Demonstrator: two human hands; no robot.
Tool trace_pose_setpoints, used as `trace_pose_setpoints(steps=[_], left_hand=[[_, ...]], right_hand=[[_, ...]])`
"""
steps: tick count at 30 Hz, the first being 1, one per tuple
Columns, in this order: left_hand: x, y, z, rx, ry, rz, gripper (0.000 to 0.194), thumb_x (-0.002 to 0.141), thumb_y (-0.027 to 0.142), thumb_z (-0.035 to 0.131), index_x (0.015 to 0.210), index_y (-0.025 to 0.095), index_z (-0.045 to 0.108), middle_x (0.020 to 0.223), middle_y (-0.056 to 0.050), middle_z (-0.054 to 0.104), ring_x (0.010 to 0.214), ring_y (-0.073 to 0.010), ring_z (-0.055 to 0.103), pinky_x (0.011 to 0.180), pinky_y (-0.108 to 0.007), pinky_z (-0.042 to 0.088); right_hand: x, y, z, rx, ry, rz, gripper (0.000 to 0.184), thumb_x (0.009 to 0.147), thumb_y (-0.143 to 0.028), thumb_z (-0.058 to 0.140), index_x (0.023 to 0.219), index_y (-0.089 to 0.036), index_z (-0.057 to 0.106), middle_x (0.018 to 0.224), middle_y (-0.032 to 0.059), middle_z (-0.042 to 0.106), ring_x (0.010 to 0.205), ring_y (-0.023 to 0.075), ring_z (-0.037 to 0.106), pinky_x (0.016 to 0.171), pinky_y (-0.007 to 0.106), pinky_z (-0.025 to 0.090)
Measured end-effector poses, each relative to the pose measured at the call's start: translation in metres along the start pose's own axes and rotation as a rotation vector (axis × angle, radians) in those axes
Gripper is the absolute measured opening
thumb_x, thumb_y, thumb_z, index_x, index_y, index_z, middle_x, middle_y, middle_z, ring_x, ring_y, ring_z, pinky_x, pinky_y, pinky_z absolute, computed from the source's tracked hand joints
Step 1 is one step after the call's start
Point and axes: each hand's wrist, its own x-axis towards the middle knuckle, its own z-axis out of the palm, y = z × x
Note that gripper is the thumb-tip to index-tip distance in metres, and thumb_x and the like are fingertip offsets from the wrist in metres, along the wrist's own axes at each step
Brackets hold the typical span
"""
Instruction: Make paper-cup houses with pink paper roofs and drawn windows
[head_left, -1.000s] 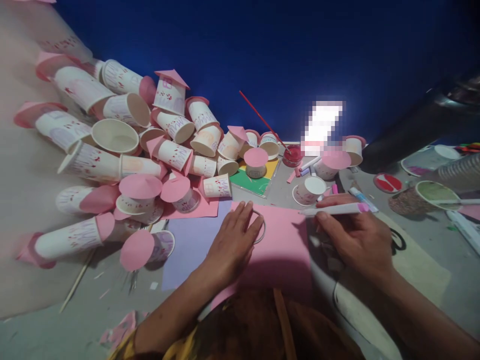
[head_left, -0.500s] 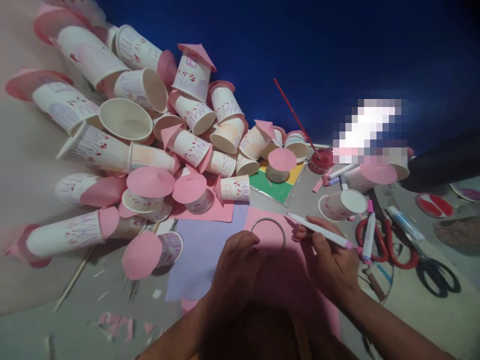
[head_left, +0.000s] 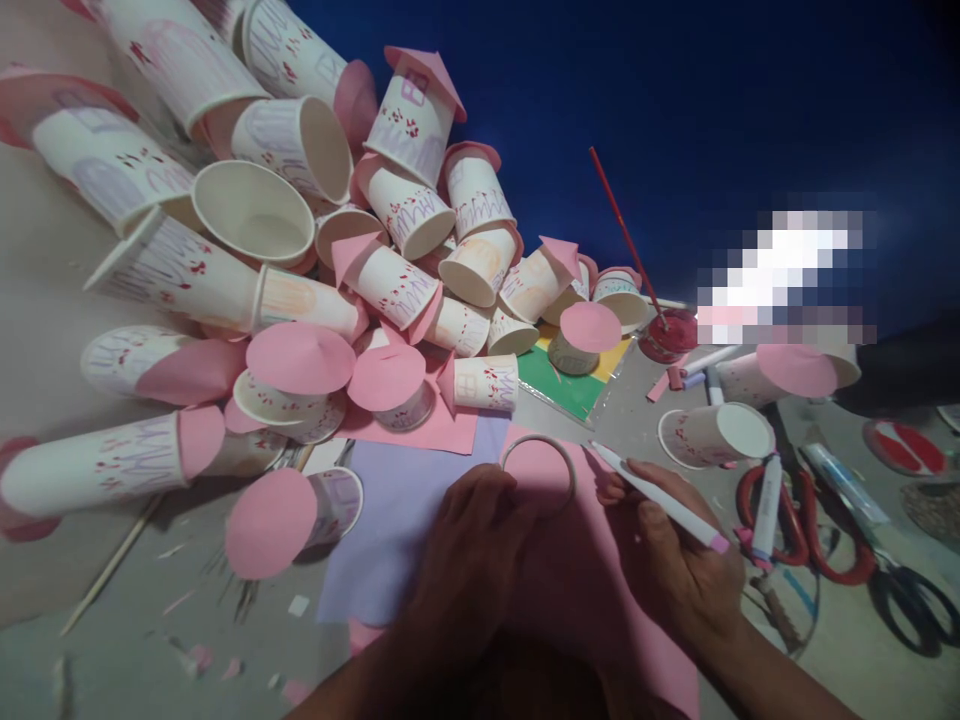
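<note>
My left hand (head_left: 474,545) has its fingers curled at the left edge of a thin round ring (head_left: 574,484), pressing it flat on a sheet of pink paper (head_left: 577,580). In my right hand (head_left: 686,555) is a white marker (head_left: 664,502) with a pinkish end, its tip pointing up and left. That tip hovers just right of the ring, apart from it as far as I can tell. Under the pink sheet's left side lies lavender paper (head_left: 390,510).
Decorated paper cups (head_left: 405,200) with pink cone roofs are heaped at the left and back. To the right are a plain-topped cup (head_left: 720,434), red-handled scissors (head_left: 832,540), black-handled scissors (head_left: 911,605) and another marker (head_left: 766,510). A red jar (head_left: 667,338) holds a thin red stick.
The view has shifted, so the cups at the back look spread further outward. Both hands keep the same grip; the marker tip stays just right of the ring.
</note>
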Motion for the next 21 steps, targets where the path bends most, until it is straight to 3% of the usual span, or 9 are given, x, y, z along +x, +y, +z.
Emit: trace_pose_setpoints(steps=[9,14,17,21], left_hand=[[-0.001,0.0,-0.004,-0.016,-0.021,-0.007,0.027,0.093,0.007,0.057,0.114,0.02,0.07,0.121,-0.013,0.061,0.113,-0.0297,0.056,0.092,-0.047,0.058],[-0.007,0.002,-0.007,-0.076,0.08,0.142,0.026,0.094,0.006,0.054,0.112,0.016,0.07,0.118,-0.012,0.065,0.115,-0.0263,0.056,0.098,-0.042,0.053],[-0.008,0.006,-0.005,-0.084,0.036,0.161,0.027,0.096,0.005,0.05,0.111,0.016,0.071,0.109,-0.01,0.068,0.11,-0.0238,0.058,0.1,-0.04,0.052],[-0.007,0.008,-0.003,-0.045,-0.066,0.105,0.029,0.098,0.009,0.049,0.116,0.017,0.07,0.114,-0.011,0.067,0.111,-0.0259,0.058,0.102,-0.043,0.051]], right_hand=[[0.001,0.001,-0.001,-0.01,-0.03,-0.021,0.024,0.104,-0.024,0.054,0.123,-0.023,0.067,0.099,0.0069,0.075,0.085,0.0192,0.077,0.07,0.029,0.066],[-0.007,0.012,-0.003,0.03,-0.048,0.044,0.026,0.103,-0.023,0.056,0.127,-0.022,0.067,0.107,0.0087,0.074,0.089,0.021,0.077,0.078,0.034,0.065],[-0.013,0.019,-0.005,0.037,-0.056,0.078,0.028,0.102,-0.025,0.058,0.128,-0.021,0.067,0.11,0.0105,0.074,0.096,0.0242,0.076,0.084,0.04,0.063],[-0.013,0.019,-0.008,0.017,-0.067,0.096,0.027,0.102,-0.028,0.058,0.126,-0.022,0.068,0.109,0.0115,0.075,0.093,0.0259,0.076,0.081,0.043,0.063]])
